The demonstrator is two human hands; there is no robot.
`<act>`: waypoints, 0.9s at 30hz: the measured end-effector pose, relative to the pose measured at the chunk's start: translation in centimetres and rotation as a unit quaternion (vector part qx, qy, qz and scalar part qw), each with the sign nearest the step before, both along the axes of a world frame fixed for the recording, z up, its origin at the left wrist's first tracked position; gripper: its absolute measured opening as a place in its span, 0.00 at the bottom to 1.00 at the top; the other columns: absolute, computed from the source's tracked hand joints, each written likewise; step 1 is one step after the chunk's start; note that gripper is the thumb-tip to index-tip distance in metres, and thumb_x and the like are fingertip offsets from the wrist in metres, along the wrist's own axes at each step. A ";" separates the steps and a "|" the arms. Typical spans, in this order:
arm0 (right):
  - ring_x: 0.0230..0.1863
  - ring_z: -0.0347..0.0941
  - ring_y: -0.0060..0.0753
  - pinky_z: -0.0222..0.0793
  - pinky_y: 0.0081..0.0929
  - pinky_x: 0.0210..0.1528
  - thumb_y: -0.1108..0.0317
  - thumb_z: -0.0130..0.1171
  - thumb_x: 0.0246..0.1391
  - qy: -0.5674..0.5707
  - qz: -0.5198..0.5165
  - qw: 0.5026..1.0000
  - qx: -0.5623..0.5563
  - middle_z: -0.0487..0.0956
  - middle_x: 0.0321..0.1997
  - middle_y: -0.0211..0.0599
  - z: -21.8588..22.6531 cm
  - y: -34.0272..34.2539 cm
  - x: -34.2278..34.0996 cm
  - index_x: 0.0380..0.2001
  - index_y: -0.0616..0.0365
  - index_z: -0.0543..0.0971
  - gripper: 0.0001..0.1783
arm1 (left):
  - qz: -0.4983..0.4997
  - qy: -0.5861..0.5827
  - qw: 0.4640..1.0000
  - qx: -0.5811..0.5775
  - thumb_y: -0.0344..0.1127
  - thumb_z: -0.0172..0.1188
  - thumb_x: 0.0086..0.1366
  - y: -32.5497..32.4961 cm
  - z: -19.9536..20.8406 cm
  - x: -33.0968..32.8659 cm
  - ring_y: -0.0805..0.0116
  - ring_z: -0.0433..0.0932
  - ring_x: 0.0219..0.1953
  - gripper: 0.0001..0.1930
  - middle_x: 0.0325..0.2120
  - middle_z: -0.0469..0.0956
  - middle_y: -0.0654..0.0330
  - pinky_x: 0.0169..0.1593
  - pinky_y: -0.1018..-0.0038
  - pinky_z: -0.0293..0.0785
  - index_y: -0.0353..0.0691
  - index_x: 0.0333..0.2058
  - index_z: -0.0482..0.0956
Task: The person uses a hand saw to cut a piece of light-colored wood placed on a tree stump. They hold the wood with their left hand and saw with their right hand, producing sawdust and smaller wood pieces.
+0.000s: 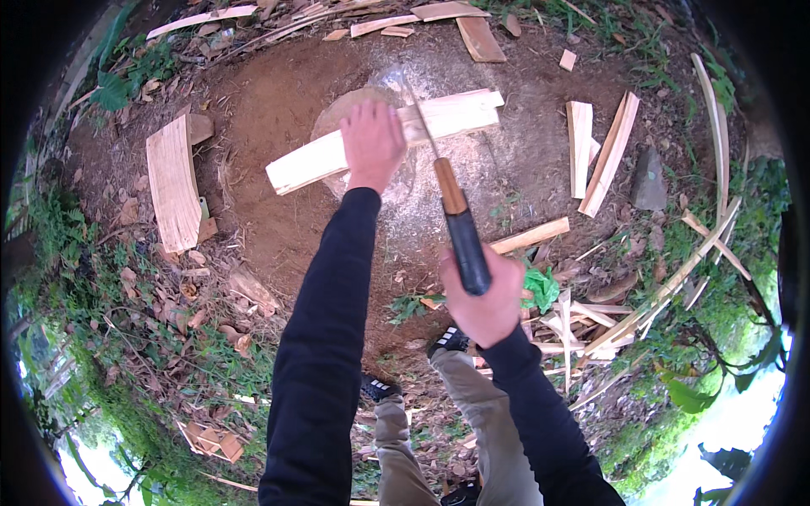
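Note:
A pale wooden plank (460,115) lies slantwise across a round chopping block (331,120), both its ends reaching past the block. My left hand (374,143) grips the plank near its middle from above, pinning it on the block. In my right hand (483,291), the fingers wrap around the black grip of a handsaw (451,190) with a brown wooden section ahead of it. The saw's thin blade, seen nearly edge-on, crosses the plank just right of my left hand. How deep it sits in the wood I cannot tell. Pale sawdust covers the soil around the block.
Wide boards (173,185) lie at the left. Two split pieces (609,156) and a grey stone (649,180) are at the right. Thin offcuts (582,329) and a green plastic scrap (540,288) lie near my right foot. More slats (479,39) rest at the far side.

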State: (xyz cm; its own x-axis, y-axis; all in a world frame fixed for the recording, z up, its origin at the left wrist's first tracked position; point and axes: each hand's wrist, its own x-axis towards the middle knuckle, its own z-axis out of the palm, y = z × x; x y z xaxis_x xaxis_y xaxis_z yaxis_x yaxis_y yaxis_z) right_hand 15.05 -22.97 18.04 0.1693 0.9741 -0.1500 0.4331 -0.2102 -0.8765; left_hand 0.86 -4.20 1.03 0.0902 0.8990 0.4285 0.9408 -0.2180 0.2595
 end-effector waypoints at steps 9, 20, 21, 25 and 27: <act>0.15 0.60 0.13 0.55 0.21 0.18 0.65 0.70 0.50 -0.020 0.086 0.995 -0.038 0.66 0.11 0.22 0.8 2.7 2.5 0.14 0.58 0.71 0.20 | 0.014 -0.140 0.989 -0.054 0.40 0.52 0.64 1.5 0.2 1.2 0.53 0.73 0.41 0.12 0.32 0.76 0.53 0.45 0.58 0.65 0.39 0.27 0.78; 0.12 0.62 0.22 0.60 0.27 0.18 0.68 0.65 0.48 0.022 0.051 0.995 -0.088 0.65 0.10 0.31 5.3 -1.5 4.0 0.16 0.60 0.73 0.14 | 0.120 -0.035 0.992 -0.021 0.39 0.54 0.60 2.1 0.1 2.4 0.53 0.71 0.36 0.10 0.28 0.74 0.55 0.39 0.56 0.65 0.40 0.25 0.76; 0.12 0.64 0.22 0.60 0.27 0.18 0.68 0.65 0.47 0.025 0.054 0.994 -0.089 0.66 0.10 0.32 4.7 -1.2 4.2 0.16 0.60 0.73 0.13 | 0.115 -0.034 0.992 -0.026 0.39 0.54 0.60 2.2 0.5 2.7 0.53 0.71 0.36 0.10 0.28 0.73 0.55 0.39 0.56 0.65 0.40 0.25 0.75; 0.12 0.58 0.23 0.56 0.31 0.18 0.66 0.66 0.44 0.076 0.037 0.993 -0.078 0.61 0.09 0.30 2.4 6.8 2.5 0.12 0.60 0.66 0.20 | 0.099 -0.019 0.995 -0.022 0.40 0.53 0.60 2.2 0.3 2.2 0.52 0.70 0.36 0.10 0.29 0.72 0.54 0.39 0.56 0.65 0.40 0.25 0.74; 0.13 0.59 0.24 0.56 0.31 0.19 0.67 0.66 0.44 0.041 0.036 0.989 -0.137 0.62 0.09 0.32 3.2 7.1 2.4 0.12 0.60 0.67 0.19 | 0.095 -0.010 0.995 -0.037 0.41 0.53 0.60 1.7 0.2 1.6 0.52 0.70 0.36 0.11 0.30 0.72 0.54 0.40 0.56 0.65 0.40 0.26 0.74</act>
